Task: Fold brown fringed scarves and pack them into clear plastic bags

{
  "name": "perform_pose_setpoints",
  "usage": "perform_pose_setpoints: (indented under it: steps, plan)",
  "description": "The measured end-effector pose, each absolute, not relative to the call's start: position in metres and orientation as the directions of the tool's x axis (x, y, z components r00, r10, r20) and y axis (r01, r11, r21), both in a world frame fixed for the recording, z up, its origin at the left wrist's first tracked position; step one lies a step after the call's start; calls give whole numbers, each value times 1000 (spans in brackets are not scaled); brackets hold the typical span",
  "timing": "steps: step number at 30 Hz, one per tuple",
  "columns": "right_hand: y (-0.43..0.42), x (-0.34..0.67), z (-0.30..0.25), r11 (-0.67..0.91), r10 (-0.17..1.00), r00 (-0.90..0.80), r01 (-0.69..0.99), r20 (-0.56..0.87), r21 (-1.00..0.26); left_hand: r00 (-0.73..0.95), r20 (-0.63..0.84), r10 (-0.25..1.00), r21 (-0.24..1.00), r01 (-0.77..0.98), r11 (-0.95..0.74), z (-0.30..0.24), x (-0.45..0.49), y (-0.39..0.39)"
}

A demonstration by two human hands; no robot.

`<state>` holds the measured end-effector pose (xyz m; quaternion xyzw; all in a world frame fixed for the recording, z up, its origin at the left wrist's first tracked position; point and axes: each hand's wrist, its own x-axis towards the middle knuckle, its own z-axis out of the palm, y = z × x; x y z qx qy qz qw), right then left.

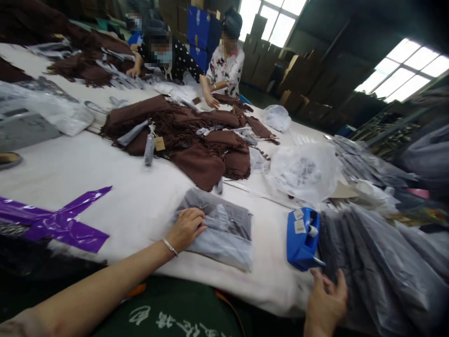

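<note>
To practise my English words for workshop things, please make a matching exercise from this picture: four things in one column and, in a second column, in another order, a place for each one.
Things:
1. Left hand
2. Right hand
3. Blue tape dispenser
4. Brown fringed garment

Places:
A. Spread on the white table cover, with tags on it
B. On a flat grey plastic bag
C. Between that bag and the pile of grey bags
D. At the near edge of the pile

Pairs: 1-B, 2-D, 3-C, 4-A
</note>
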<state>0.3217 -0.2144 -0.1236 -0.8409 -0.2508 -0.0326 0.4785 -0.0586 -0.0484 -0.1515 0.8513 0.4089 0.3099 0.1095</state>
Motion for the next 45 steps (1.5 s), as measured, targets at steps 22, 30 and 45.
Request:
perform_pose_setpoints:
  steps: [22, 30, 45]
  plan:
    - [-51, 187, -115, 268, 962, -272, 957, -20, -115, 495, 422, 759, 371, 670, -643, -158, -61, -53]
    - [-68, 205, -137, 300, 950, -258, 910, 178, -285, 483, 419, 769, 423, 646, -636, -155, -63, -53]
    - [-16, 54, -80, 499, 777, -599, 772, -191, -393, 195, 281, 940, 653, 679, -336, -159, -126, -50]
